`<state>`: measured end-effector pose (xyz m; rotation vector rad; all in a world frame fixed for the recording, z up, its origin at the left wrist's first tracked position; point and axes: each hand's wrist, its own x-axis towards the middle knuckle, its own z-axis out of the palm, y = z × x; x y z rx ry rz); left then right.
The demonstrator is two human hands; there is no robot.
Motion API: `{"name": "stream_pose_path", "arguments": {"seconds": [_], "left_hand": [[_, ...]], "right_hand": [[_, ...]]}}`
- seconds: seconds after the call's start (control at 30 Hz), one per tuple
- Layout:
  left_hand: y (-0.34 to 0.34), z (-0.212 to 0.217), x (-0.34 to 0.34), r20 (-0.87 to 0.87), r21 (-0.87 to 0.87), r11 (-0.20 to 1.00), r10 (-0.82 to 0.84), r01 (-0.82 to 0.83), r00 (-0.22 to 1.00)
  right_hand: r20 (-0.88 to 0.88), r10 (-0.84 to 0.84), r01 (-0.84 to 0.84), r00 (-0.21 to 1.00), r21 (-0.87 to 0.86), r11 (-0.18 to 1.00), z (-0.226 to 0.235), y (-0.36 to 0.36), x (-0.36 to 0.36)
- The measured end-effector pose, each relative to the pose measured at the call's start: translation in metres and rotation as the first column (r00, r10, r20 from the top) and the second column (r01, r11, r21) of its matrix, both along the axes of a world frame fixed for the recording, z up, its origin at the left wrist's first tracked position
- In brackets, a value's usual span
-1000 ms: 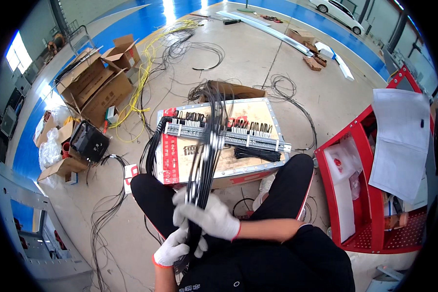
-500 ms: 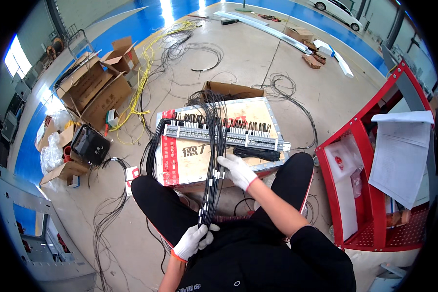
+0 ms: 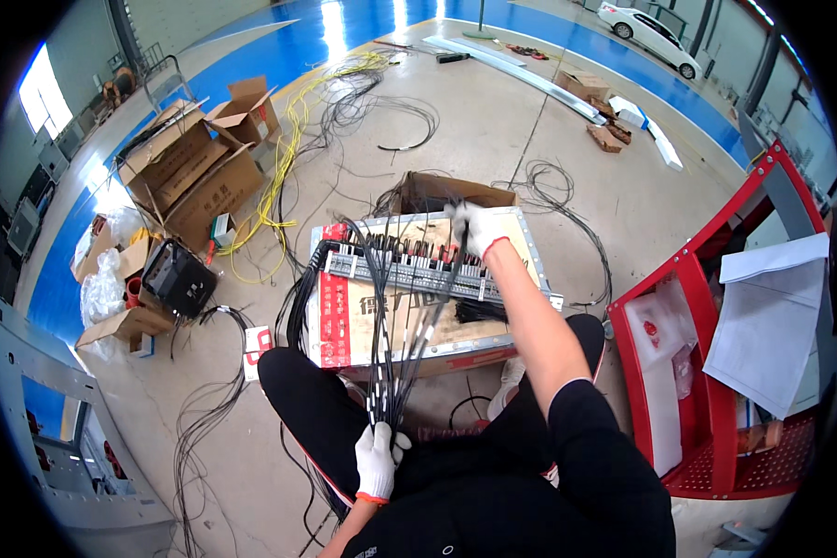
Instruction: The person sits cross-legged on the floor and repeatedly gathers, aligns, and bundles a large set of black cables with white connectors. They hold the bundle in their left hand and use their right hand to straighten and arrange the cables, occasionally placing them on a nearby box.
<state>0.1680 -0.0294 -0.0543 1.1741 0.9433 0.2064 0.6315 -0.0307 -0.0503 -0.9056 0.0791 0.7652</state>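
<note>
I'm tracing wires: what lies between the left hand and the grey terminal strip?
In the head view, black wires stretch there, from the left hand past the wooden case's near edge.

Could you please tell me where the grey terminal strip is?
In the head view, the grey terminal strip lies near centre, atop the wooden crate, beyond the left hand.

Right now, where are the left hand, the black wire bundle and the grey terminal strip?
Left hand (image 3: 377, 461): head view, middle of the white glove.
Black wire bundle (image 3: 381, 386): head view, gathered part just above that hand.
Grey terminal strip (image 3: 423, 279): head view, near mid-length.
</note>
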Motion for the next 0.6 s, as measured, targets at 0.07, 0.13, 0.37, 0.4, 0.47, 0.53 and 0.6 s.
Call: {"name": "stream_pose_path", "arguments": {"seconds": [0.07,0.13,0.37,0.4,0.47,0.53,0.6], "left_hand": [[0.004,-0.006,0.012,0.043,-0.094,0.994,-0.059,0.062,0.997],[0.009,0.009,-0.010,0.012,-0.058,0.996,0.068,-0.067,0.998],[-0.004,0.030,0.009,0.148,-0.053,0.995,0.087,-0.079,0.985],[-0.004,0.024,0.023,0.151,-0.103,0.994,-0.020,0.036,0.988],[0.003,0.015,0.006,0.062,-0.078,0.997,0.025,-0.021,0.998],[0.003,0.016,-0.002,-0.002,-0.014,0.999,-0.052,0.052,0.999],[-0.001,0.017,0.001,-0.020,-0.013,0.995,-0.103,0.103,0.995]], "right_hand": [[0.222,0.046,0.002,0.974,-0.210,0.978,-0.057,-0.065,0.076],[0.413,-0.020,0.125,0.910,-0.229,0.965,0.017,0.014,-0.005],[0.793,-0.045,0.497,0.608,-0.335,0.801,0.011,-0.007,0.049],[0.816,0.159,0.647,0.555,-0.544,0.534,-0.031,-0.058,0.098],[0.640,0.656,0.537,0.400,-0.744,0.398,-0.039,-0.020,0.022],[0.798,0.575,0.799,0.181,-0.460,0.387,-0.018,-0.020,-0.038],[0.889,0.449,0.642,0.093,-0.398,0.655,0.019,-0.019,-0.072]]}}
